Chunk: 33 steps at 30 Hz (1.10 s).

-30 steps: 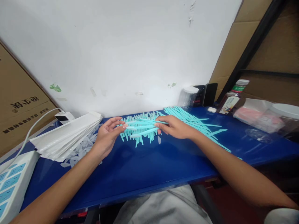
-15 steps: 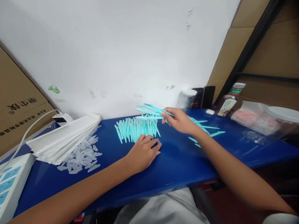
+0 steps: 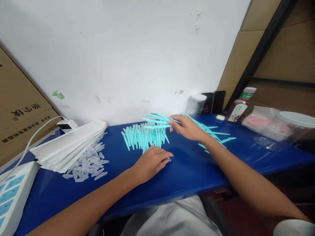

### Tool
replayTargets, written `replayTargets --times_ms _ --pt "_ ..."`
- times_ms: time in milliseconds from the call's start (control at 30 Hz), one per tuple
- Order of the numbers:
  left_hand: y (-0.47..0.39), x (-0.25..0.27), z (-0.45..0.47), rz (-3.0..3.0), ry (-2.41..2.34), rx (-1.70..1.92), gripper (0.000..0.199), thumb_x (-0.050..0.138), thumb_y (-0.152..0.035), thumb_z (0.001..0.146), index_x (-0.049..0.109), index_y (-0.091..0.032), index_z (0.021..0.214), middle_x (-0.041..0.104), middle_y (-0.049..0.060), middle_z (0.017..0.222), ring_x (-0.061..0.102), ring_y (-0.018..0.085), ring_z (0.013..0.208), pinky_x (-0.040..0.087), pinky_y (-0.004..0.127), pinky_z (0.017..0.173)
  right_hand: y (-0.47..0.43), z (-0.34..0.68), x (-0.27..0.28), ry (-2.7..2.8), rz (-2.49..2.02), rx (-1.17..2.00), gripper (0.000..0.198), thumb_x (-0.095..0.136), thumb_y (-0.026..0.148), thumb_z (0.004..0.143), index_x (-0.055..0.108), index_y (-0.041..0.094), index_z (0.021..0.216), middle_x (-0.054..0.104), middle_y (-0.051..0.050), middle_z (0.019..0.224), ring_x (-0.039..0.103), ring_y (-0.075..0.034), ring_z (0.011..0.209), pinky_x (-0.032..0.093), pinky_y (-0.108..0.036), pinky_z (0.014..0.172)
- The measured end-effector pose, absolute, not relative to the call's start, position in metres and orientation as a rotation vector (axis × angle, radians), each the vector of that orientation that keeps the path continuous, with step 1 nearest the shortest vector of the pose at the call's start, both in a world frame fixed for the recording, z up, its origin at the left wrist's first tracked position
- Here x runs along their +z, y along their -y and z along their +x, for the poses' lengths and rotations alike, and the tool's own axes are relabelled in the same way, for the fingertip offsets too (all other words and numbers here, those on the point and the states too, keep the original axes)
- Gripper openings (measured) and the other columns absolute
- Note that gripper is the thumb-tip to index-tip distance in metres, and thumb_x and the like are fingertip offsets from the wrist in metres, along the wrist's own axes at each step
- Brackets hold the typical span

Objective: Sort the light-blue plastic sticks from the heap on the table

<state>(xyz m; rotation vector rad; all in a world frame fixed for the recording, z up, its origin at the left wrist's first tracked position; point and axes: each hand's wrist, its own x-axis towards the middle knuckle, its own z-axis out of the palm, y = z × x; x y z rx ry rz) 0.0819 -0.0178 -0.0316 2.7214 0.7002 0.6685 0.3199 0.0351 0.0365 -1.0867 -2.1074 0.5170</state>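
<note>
Left fingers have dropped from the sticks to the tabletop since the first frame and, since the second, drawn closer together. At the tips of the left hand a sliver of a small translucent plastic piece shows; whether it is pinched or merely pressed, I cannot tell. Raised ahead and to the right, the right hand grasps several slim turquoise plastic sticks between thumb and fingers, their free ends pointing left. Just beyond the left fingers lies a dense row of turquoise sticks with pale tips; more loose turquoise sticks fan out right of the right fingers. Well left of the left fingers, a heap of translucent leaf-shaped pieces adjoins stacked white plastic sleeves. Farthest right stands a dark bottle with a white cap.
</note>
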Motion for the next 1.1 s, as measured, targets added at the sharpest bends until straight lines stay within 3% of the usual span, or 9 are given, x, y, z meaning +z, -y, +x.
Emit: replayTargets --times_ms 233,333,433,567,667,867,967,1033,1100 --pt "0.017 -0.017 0.066 2.701 -0.715 0.751 0.045 0.033 -0.016 0.108 0.05 -0.024 0.148 0.062 0.01 0.117 0.064 0.017 0.092 0.054 0.031 0.084 -0.037 0.321 0.035 2.138 -1.049 0.527 0.045 0.043 0.051 0.106 0.064 0.018 0.083 0.064 -0.002 0.074 0.052 -0.014 0.062 0.038 -0.028 0.063" --pt "0.012 -0.007 0.061 2.546 -0.768 0.93 0.04 0.037 -0.021 0.108 0.058 -0.027 0.141 0.061 0.008 0.11 0.062 0.016 0.088 0.052 0.03 0.083 -0.036 0.321 0.036 2.138 -1.052 0.529 0.045 0.043 0.051 0.106 0.064 0.018 0.083 0.063 -0.001 0.073 0.053 -0.014 0.063 0.038 -0.028 0.064" --pt "0.016 -0.005 0.063 2.582 -0.763 0.938 0.03 0.047 -0.026 0.106 0.069 -0.025 0.127 0.064 0.009 0.111 0.063 0.02 0.1 0.051 0.033 0.089 -0.036 0.321 0.036 2.14 -1.059 0.511 0.044 0.044 0.049 0.106 0.064 0.018 0.082 0.063 -0.001 0.073 0.053 -0.014 0.063 0.037 -0.027 0.064" --pt "0.037 -0.009 0.078 2.741 -0.583 0.721 0.037 0.055 -0.031 0.104 0.065 -0.026 0.139 0.065 0.011 0.131 0.059 0.024 0.12 0.046 0.041 0.107 -0.036 0.321 0.035 2.143 -1.054 0.518 0.043 0.044 0.049 0.106 0.064 0.018 0.083 0.065 -0.002 0.075 0.053 -0.014 0.063 0.037 -0.028 0.064" --pt "0.049 -0.016 0.089 2.851 -0.455 0.59 0.036 0.052 -0.029 0.105 0.066 -0.023 0.137 0.062 0.011 0.142 0.055 0.025 0.13 0.045 0.043 0.11 -0.036 0.32 0.035 2.148 -1.05 0.526 0.043 0.045 0.048 0.106 0.064 0.018 0.083 0.066 -0.002 0.075 0.054 -0.014 0.064 0.037 -0.028 0.066" --pt "0.048 -0.032 0.093 2.812 -0.396 0.631 0.027 0.051 -0.026 0.105 0.077 -0.018 0.107 0.074 0.008 0.121 0.065 0.019 0.109 0.052 0.033 0.099 -0.037 0.319 0.034 2.159 -1.063 0.52 0.044 0.044 0.048 0.107 0.064 0.018 0.082 0.067 -0.002 0.077 0.052 -0.014 0.062 0.036 -0.028 0.064" --pt "0.045 -0.031 0.088 2.691 -0.469 0.633 0.03 0.046 -0.017 0.106 0.072 -0.019 0.12 0.072 0.007 0.123 0.066 0.016 0.109 0.052 0.027 0.098 -0.037 0.319 0.033 2.157 -1.065 0.517 0.043 0.044 0.047 0.107 0.064 0.018 0.082 0.067 -0.002 0.076 0.053 -0.014 0.063 0.037 -0.027 0.065" --pt "0.041 -0.028 0.083 2.662 -0.639 0.622 0.028 0.052 -0.023 0.105 0.067 -0.02 0.129 0.07 0.007 0.123 0.065 0.018 0.11 0.052 0.031 0.098 -0.038 0.32 0.032 2.154 -1.064 0.518 0.042 0.044 0.046 0.107 0.063 0.018 0.083 0.069 -0.002 0.078 0.054 -0.014 0.064 0.037 -0.027 0.065" --pt "0.037 -0.025 0.079 2.676 -0.831 0.612 0.024 0.061 -0.033 0.101 0.069 -0.02 0.12 0.07 0.007 0.113 0.063 0.022 0.105 0.051 0.038 0.096 -0.039 0.32 0.032 2.154 -1.062 0.515 0.041 0.044 0.045 0.107 0.064 0.018 0.084 0.07 -0.003 0.079 0.055 -0.014 0.064 0.037 -0.028 0.065"
